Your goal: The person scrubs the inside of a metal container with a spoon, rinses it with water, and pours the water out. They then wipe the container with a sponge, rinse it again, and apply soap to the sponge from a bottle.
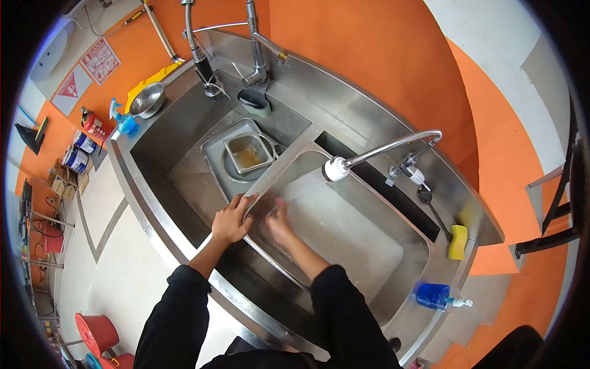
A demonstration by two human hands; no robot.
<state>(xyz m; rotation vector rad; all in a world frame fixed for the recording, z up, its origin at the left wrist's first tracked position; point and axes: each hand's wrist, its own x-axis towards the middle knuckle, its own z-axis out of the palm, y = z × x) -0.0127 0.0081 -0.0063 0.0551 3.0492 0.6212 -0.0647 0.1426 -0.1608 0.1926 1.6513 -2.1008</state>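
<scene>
My left hand [231,219] is closed over the near left rim of a large metal basin [418,269]. Inside that basin, close to the same rim, my right hand [279,226] is blurred by motion, and what its fingers do cannot be made out. A whitish translucent sheet or board [344,227] lies in the basin. Above the basin hangs a flexible faucet with a white head [335,169]. In the deep sink [184,178] on the left, stacked metal trays [212,149] hold a square pan with brownish liquid [248,155].
A yellow sponge [457,242], a black ladle [425,196] and a blue pump bottle [432,296] are along the right edge. At the back left stand a metal bowl [147,100] and a blue spray bottle [126,124]. A tall faucet [255,74] rises behind the sink.
</scene>
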